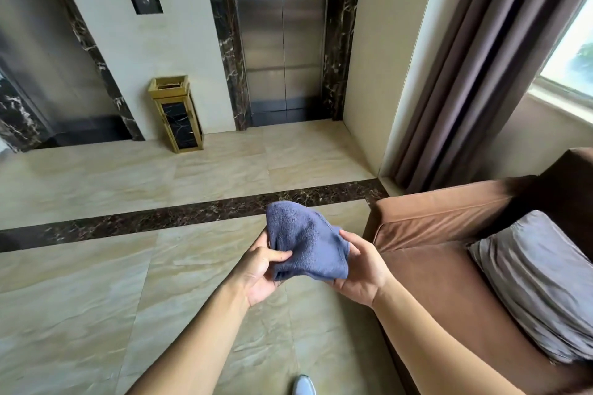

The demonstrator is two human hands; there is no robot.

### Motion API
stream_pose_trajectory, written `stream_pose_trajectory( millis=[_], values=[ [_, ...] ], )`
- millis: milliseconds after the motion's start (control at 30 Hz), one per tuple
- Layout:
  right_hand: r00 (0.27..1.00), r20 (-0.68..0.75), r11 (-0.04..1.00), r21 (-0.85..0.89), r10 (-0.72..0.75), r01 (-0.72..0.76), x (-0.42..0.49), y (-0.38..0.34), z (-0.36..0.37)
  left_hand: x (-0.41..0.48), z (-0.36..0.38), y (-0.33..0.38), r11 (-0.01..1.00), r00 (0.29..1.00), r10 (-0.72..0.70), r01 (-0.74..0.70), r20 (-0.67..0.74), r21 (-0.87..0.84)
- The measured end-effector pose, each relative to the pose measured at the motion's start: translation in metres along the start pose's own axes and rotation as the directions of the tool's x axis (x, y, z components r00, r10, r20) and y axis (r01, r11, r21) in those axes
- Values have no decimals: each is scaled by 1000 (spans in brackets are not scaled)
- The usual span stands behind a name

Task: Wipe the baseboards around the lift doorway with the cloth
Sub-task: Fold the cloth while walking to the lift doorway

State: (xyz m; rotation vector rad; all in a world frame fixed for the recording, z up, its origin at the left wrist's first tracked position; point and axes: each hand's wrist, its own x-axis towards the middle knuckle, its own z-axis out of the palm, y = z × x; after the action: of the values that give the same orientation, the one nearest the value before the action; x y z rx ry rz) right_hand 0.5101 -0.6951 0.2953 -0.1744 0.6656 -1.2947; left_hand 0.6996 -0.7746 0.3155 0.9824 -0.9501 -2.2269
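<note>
Both bare hands hold one folded blue terry cloth (pixel 306 242) above the beige marble floor (pixel 96 282): the left hand (pixel 260 269) pinches its left edge, the right hand (pixel 361 269) is closed on its right edge. Far ahead stand the steel lift doors (pixel 282 32), shut, with a gold waste bin (pixel 176 114) to their left.

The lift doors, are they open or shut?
Shut. The two steel lift doors meet at a thin seam down the middle, with no gap showing.

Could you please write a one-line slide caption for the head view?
Both hands, left and right, hold a folded blue terry cloth above beige marble floor, facing closed steel lift doors.
</note>
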Motion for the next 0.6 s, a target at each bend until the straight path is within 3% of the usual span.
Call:
stream_pose_trajectory(
  millis=[67, 300, 600],
  values=[
    [999, -8, 999, 16, -49, 49, 42, -27, 10, 35, -13, 30, 1000, 1000, -12, 12, 3, 11],
    [997, -81, 974, -228, -6, -13, 152, -78, 44, 119, -55, 102, 997, 999, -23, 26, -45, 68],
    [965, -243, 968, -250, -97, 34, 282, -140, 35, 287, -96, 172, 960, 959, -277, 274, 58, 57]
  ],
)
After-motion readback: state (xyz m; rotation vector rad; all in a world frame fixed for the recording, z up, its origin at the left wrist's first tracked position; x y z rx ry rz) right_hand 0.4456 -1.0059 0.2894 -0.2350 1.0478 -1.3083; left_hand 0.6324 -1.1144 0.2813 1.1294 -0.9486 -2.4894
